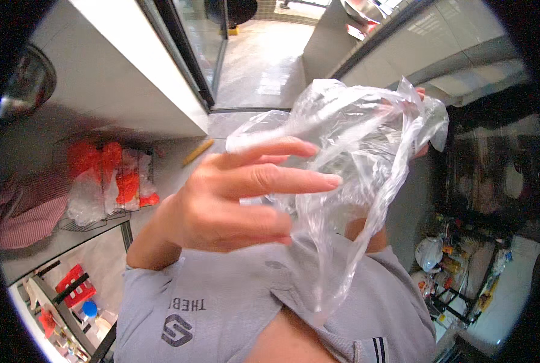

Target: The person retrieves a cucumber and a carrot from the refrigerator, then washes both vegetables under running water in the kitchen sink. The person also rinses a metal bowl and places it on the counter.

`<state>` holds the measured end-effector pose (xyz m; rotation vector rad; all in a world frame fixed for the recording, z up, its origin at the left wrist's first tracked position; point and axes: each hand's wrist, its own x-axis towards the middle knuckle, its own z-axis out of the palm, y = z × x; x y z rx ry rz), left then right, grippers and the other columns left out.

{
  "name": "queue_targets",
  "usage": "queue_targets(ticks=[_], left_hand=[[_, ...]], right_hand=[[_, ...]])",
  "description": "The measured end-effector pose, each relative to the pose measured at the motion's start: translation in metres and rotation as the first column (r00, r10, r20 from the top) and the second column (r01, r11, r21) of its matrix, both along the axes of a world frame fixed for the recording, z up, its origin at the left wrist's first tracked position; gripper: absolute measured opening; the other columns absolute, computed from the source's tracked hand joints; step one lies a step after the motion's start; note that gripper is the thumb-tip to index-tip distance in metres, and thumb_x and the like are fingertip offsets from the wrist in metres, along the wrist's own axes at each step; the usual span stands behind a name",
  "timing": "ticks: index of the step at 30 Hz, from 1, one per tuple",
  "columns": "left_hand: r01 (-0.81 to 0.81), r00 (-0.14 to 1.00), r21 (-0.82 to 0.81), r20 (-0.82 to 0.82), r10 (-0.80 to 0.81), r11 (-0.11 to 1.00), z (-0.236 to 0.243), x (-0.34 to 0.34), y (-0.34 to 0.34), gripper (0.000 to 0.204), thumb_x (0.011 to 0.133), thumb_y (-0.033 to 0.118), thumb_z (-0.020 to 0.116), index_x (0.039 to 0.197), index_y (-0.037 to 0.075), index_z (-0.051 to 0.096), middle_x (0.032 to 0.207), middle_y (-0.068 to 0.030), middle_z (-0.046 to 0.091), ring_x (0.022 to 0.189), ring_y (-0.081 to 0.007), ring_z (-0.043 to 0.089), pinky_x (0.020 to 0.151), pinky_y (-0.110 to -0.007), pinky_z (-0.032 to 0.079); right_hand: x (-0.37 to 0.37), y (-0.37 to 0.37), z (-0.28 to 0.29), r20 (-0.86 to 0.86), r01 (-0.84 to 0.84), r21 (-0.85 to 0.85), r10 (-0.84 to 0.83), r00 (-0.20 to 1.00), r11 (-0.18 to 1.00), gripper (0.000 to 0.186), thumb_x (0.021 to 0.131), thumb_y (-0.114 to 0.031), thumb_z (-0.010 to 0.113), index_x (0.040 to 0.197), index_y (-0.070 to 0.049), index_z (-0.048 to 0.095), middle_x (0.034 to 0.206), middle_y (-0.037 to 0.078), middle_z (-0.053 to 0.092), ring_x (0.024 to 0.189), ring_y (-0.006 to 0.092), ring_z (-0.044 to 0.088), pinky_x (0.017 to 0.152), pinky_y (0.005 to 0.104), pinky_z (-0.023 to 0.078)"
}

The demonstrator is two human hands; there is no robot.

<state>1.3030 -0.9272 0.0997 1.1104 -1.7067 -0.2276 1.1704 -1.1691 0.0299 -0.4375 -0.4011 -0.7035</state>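
A thin clear plastic bag (pixel 367 139) hangs crumpled in front of my chest, its long twisted edges drooping toward my grey shirt. My left hand (pixel 240 199) is at the bag's left side, palm turned down. Its fingers are stretched out and apart, the lower ones slightly blurred, and nothing shows gripped in them. Behind the bag's upper right part is my right hand (pixel 422 150), mostly covered by the plastic; only bits of its fingers show at the edge. The bag hangs from that hand.
At left, a wire rack (pixel 94 221) holds red and clear plastic bags (pixel 103 175) beside a pink striped cloth (pixel 31 212). A yellowish stick (pixel 197 152) lies beyond my left hand. Ahead is a glass door frame (pixel 206 54). A cluttered shelf (pixel 464 272) stands at right.
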Motion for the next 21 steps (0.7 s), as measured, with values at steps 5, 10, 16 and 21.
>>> queue_targets(ticks=[5, 10, 16, 21], left_hand=[[0.126, 0.991, 0.098, 0.022, -0.129, 0.987, 0.008, -0.006, -0.007, 0.022, 0.068, 0.025, 0.075, 0.07, 0.006, 0.064, 0.115, -0.0195, 0.061, 0.108, -0.0453, 0.054, 0.091, -0.05, 0.045], [-0.035, 0.901, 0.341, -0.397, 0.177, 0.939, -0.002, -0.008, -0.015, 0.013, 0.08, 0.009, 0.068, 0.089, 0.002, 0.062, 0.097, -0.0085, 0.063, 0.076, -0.0154, 0.064, 0.059, -0.027, 0.053], [0.01, 0.866, 0.596, -0.407, 0.291, 0.803, -0.018, -0.022, -0.025, 0.06, 0.073, 0.009, 0.076, 0.127, 0.011, 0.048, 0.108, -0.0096, 0.057, 0.092, -0.0161, 0.059, 0.069, -0.027, 0.052], [0.156, 0.836, 0.514, -0.524, 0.164, 0.844, -0.046, -0.026, -0.03, 0.058, 0.087, 0.025, 0.061, 0.135, 0.003, 0.037, 0.115, -0.0145, 0.056, 0.095, -0.025, 0.056, 0.083, -0.036, 0.045]], right_hand=[[0.016, 0.005, 0.025, -0.01, 0.058, 0.033, -0.058, 0.998, 0.998, 0.076, 0.073, -0.041, 0.07, 0.136, -0.015, 0.036, 0.134, 0.003, 0.043, 0.123, 0.022, 0.042, 0.105, 0.0443, 0.035], [0.031, 0.013, 0.037, -0.024, 0.078, 0.037, -0.077, 0.997, 0.996, 0.077, 0.075, -0.048, 0.066, 0.137, -0.016, 0.035, 0.137, 0.005, 0.041, 0.124, 0.0253, 0.042, 0.103, 0.0459, 0.037], [0.037, 0.023, 0.036, -0.043, 0.092, 0.036, -0.09, 0.995, 0.995, 0.078, 0.076, -0.055, 0.061, 0.139, -0.017, 0.034, 0.14, 0.008, 0.038, 0.124, 0.0293, 0.041, 0.101, 0.0478, 0.039], [0.039, 0.035, 0.027, -0.085, 0.099, -0.047, -0.102, 0.991, 0.994, 0.08, 0.078, -0.062, 0.057, 0.14, -0.018, 0.033, 0.142, 0.01, 0.035, 0.124, 0.0326, 0.041, 0.099, 0.0494, 0.04]])
